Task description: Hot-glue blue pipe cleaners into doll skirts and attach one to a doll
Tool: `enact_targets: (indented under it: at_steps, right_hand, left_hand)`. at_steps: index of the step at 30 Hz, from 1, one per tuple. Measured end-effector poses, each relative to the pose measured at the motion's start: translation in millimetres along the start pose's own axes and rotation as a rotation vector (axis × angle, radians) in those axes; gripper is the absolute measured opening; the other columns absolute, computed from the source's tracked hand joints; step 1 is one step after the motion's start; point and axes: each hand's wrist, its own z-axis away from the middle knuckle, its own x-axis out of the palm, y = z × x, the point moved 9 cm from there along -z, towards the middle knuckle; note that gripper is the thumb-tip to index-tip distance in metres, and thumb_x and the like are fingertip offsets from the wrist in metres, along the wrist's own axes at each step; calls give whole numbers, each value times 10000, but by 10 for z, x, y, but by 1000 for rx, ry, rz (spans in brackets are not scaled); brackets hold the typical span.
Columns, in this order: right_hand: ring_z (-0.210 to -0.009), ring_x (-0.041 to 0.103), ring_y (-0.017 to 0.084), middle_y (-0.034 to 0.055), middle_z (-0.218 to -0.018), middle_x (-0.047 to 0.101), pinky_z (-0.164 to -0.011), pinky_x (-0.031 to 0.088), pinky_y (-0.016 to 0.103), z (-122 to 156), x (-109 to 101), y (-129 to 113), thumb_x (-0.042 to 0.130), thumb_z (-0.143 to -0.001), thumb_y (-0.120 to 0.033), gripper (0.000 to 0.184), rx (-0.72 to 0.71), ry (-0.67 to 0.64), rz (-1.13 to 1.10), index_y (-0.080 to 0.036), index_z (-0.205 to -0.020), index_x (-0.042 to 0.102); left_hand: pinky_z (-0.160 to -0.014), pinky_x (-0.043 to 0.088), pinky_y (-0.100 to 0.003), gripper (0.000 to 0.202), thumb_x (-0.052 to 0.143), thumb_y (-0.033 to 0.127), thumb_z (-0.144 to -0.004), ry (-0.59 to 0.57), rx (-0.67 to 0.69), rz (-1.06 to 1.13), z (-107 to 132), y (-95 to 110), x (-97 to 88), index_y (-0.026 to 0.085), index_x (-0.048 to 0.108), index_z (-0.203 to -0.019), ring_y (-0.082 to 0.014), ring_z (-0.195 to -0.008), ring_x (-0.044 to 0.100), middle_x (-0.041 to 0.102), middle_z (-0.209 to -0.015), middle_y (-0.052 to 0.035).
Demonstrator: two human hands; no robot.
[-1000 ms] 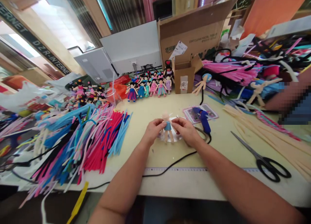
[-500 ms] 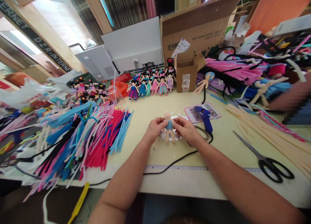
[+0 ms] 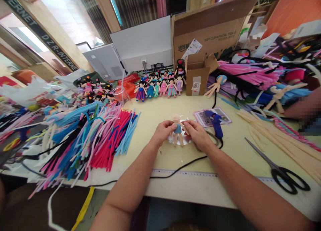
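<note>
Pinches a doll (image 3: 177, 130) from both sides: left hand (image 3: 162, 133) closed on it from 9 o'clock, right hand (image 3: 198, 135) closed on it from 3 o'clock, fingertips at the torso. Holds it upright over the middle of the table (image 3: 155, 114), just above a pale round disc (image 3: 186, 141). Shows a bare, hairless peach head, a light blue wrapped bodice and two peach legs hanging straight down; arms hidden behind the fingers.

Has a blue glue gun (image 3: 215, 122) near at 2 o'clock, lying on a printed card (image 3: 200, 116), black cord running past the right wrist toward 7 o'clock. Has black-handled scissors (image 3: 281, 170) well apart at 4 o'clock, a heap of coloured pipe cleaners (image 3: 92, 140) at 9 o'clock, and a row of finished dolls (image 3: 160, 88) at 12 o'clock beside a small open cardboard box (image 3: 199, 76).
</note>
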Motion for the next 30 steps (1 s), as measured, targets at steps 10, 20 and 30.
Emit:
enact_targets:
  at_steps: [10, 20, 30]
  right_hand:
    - [-569, 475, 105, -15, -698, 588, -498, 387, 247, -21, 53, 70, 700, -662, -473, 340, 22, -56, -43, -177, -819, 641]
    - [-530, 461, 100, -47, -652, 525, -485, 389, 246, -33, 25, 144, 706, -661, -510, 442, 56, -15, -76, -177, -939, 624]
    - [-561, 454, 116, -27, -649, 530, -503, 371, 239, -45, 74, 111, 602, -802, -449, 310, -91, -54, 79, -181, -948, 658]
  left_hand:
    - [-577, 349, -247, 303, 708, 414, -650, -42, 43, -97, -2, 38, 21, 130, 692, -755, -104, -594, 458, 603, -649, 7]
    - [-620, 381, -249, 298, 575, 284, -691, -92, 57, -267, 12, 84, 49, 122, 741, -879, -130, -659, 524, 665, -728, -10]
    - [-564, 377, -217, 231, 465, 238, -764, -48, 136, -586, 30, 168, 19, 163, 683, -747, -109, -582, 487, 572, -616, 31]
